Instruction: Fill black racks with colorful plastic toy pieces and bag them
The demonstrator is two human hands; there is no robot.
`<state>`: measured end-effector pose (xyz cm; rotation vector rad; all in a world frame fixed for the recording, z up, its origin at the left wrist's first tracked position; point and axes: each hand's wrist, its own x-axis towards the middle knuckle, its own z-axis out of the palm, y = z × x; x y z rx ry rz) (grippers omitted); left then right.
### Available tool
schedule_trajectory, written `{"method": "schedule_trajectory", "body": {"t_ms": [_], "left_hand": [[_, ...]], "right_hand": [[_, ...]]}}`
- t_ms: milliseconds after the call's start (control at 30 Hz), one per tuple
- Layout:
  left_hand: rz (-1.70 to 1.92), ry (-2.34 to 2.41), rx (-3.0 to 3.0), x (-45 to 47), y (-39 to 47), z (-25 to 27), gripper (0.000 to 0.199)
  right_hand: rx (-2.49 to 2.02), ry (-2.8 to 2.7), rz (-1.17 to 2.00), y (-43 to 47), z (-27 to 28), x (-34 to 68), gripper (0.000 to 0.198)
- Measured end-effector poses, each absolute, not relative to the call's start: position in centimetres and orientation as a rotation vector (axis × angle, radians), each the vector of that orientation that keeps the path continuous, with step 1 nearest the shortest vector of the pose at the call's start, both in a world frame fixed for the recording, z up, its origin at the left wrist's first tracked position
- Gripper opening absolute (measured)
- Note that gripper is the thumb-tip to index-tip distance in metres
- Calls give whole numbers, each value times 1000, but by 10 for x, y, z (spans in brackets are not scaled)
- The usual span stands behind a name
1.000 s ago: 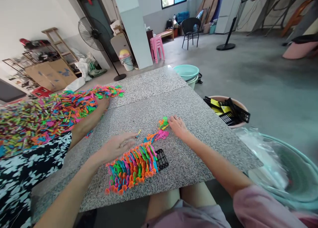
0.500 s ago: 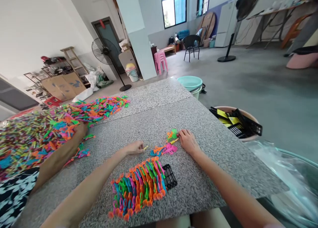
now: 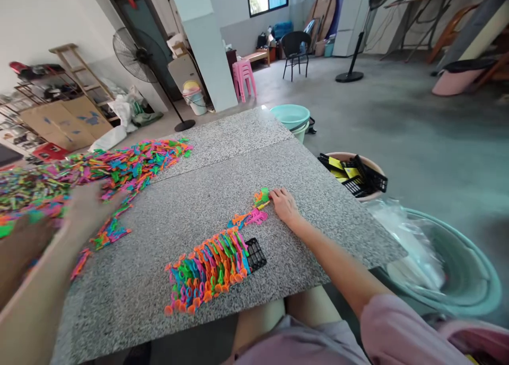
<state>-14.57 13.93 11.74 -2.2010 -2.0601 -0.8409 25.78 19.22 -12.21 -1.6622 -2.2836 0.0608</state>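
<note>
We seem to be gathering from the pile (image 3: pixel 137 165) on the counter (image 3: pixel 199 190), left hand (image 3: pixel 86 207) blurred there, right hand (image 3: pixel 283 204) by a green piece (image 3: pixel 264 192), both grips unclear, a clean pick likely needed next.

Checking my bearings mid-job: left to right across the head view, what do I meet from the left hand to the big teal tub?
Left hand, row of colorful plastic pieces, black grid, right hand, pinkish tub, big teal tub.

In the lower centre of the worktop (image 3: pixel 191 201), a row of bright plastic pieces (image 3: pixel 214 268) adjoins a black rack (image 3: pixel 256 254). Right of centre, the right hand (image 3: pixel 284 206) meets a small cluster (image 3: pixel 261 197); at left, the blurred left hand (image 3: pixel 85 208) overlaps a heap (image 3: pixel 135 166).
</note>
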Motion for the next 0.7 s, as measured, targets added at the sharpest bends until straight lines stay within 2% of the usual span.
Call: {"method": "schedule_trajectory", "body": {"t_ms": [67, 167, 233, 300, 400, 467, 567, 700], "left_hand": [[-803, -1969, -2343, -104, 111, 84, 64], [-516, -1507, -2823, -34, 52, 36, 51], [-338, -1366, -2906, 2, 18, 14, 58], [-270, -1359, -2882, 19, -2, 0, 56], [-241, -1388, -2797, 19, -7, -11, 40], [-229, -1366, -2773, 13, -4, -13, 36], [-211, -1307, -2825, 8, 3, -7, 35], [-144, -1301, -2888, 13, 5, 1, 33]], "right_hand": [[-1670, -2312, 72, 190, -118, 261, 26], [-1664, -2256, 146, 182, -111, 271, 25], [-1637, -2097, 312, 168, -107, 277, 20], [-1529, -1875, 640, 145, -104, 279, 15], [-1219, -1520, 1248, 97, -103, 271, 14], [-1054, -1377, 1504, 66, -105, 260, 16], [-1045, -1368, 1563, 34, -109, 241, 16], [-1282, -1568, 1339, 22, -114, 216, 6]]}}
